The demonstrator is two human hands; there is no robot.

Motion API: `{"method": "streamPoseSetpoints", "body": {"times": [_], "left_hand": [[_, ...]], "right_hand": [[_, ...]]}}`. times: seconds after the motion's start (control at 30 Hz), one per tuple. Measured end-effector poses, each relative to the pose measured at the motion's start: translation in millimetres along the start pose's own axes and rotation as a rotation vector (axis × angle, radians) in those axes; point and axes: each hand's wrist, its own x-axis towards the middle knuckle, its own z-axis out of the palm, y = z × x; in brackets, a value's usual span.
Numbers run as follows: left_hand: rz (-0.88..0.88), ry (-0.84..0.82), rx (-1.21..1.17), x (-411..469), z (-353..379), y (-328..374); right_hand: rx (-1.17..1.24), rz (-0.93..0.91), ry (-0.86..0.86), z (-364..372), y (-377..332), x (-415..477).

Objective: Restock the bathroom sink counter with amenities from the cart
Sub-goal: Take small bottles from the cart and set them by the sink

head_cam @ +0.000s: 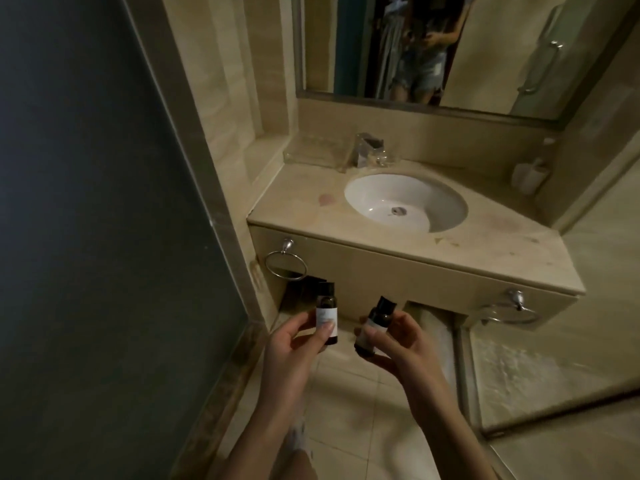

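- Surface (485,251) of beige stone crosses the middle of the frame, with a white oval sink (405,202) set into it.
- The left hand (294,344), at lower centre of the frame, pinches the upright bottle (326,315) between thumb and fingers, with the thumb lying across its pale label.
- The right hand (401,344), just to the right of it, has its fingers curled round the tilted bottle (375,318), whose black cap leans toward the upper right.
- Both bottles are small and dark. They are held in the air near each other but apart, below the front edge of the surface and not touching it.
- A faucet (367,150) stands behind the sink, with a clear tray (315,150) just to its left against the wall.
- A white cup (528,174) sits at the far right end of the surface.
- One towel ring (285,265) hangs at the left of the front panel, and a second ring (509,311) hangs at the right.
- A mirror (485,46) at the top of the frame reflects a standing person.
- A dark panel (86,202) fills the left side, and pale floor tiles (363,410) fill the bottom.
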Motion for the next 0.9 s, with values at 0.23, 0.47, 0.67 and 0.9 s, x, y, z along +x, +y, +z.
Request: {"method": "streamPoseSetpoints", "body": {"times": [0.23, 0.47, 0.67, 0.9], "left_hand": [[0.027, 0.019, -0.022, 141, 6, 25], [0.108, 0.009, 0.087, 286, -1, 78], [0.089, 0.027, 0.055, 378, 0, 98], [0.076, 0.058, 0.073, 474, 17, 106]], "right_hand": [[-0.049, -0.033, -0.022, 30, -22, 137], [-0.136, -0.062, -0.052, 74, -70, 284], [-0.174, -0.055, -0.089, 99, -84, 376], [-0.09, 0.017, -0.076, 102, -101, 489]]}}
